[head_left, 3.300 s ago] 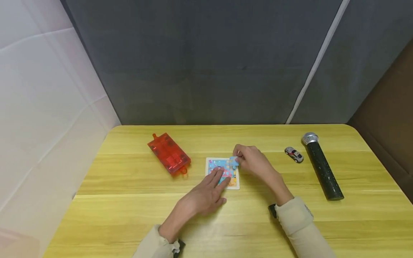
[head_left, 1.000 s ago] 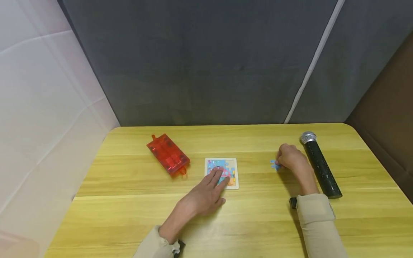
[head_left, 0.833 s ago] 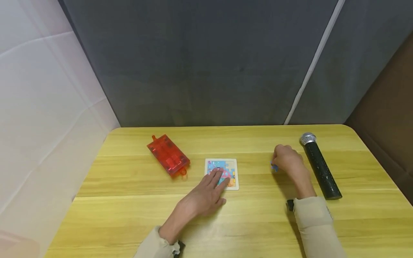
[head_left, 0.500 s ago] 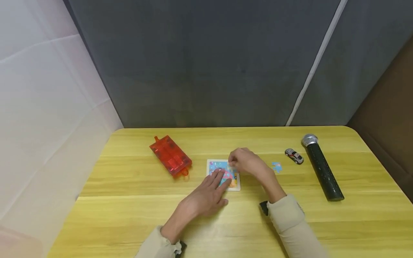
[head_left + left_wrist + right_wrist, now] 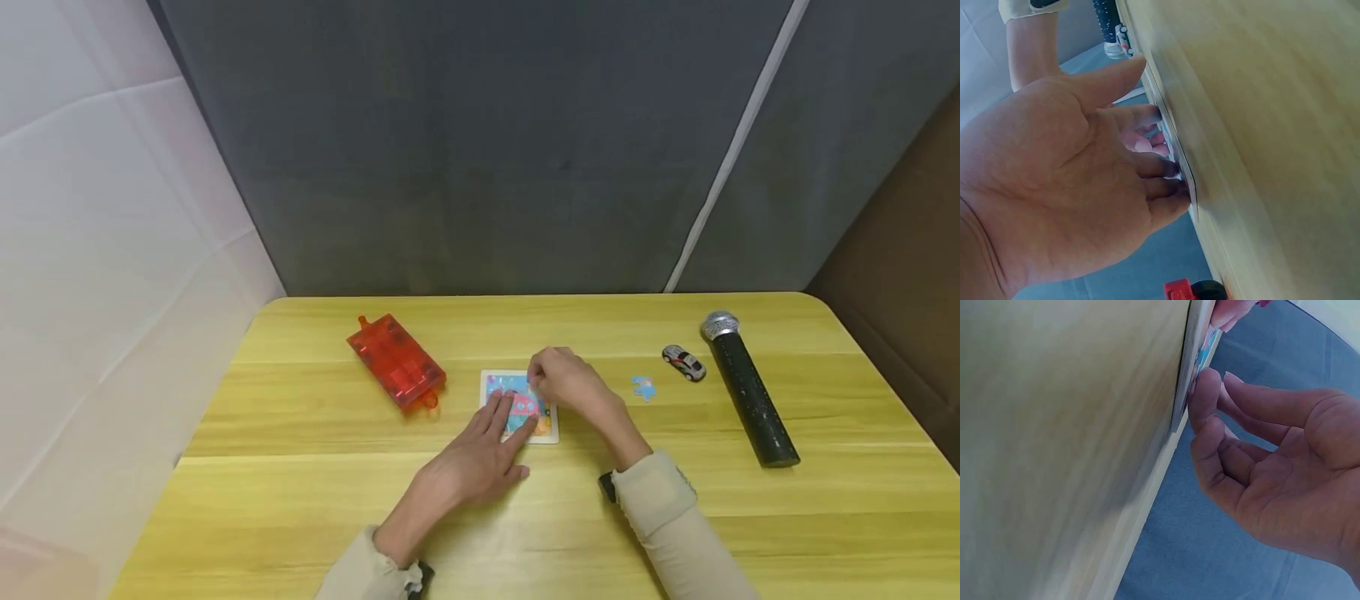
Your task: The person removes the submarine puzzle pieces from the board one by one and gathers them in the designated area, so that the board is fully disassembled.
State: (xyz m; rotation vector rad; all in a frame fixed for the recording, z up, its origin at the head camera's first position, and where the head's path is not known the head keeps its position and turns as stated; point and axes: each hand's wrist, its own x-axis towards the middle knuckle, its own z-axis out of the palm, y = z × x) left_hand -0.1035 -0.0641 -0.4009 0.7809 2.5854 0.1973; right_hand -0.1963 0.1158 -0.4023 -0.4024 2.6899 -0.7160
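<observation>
Lying beneath spread left fingers, square puzzle, curled right fingers touching its corner

puzzle: blue-pink, white-bordered | box: translucent red | table: yellow, wood-grained

Both hands partly hide the puzzle.

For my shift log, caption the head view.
Left hand and right hand at a framed puzzle, loose piece near the toy car.
</observation>
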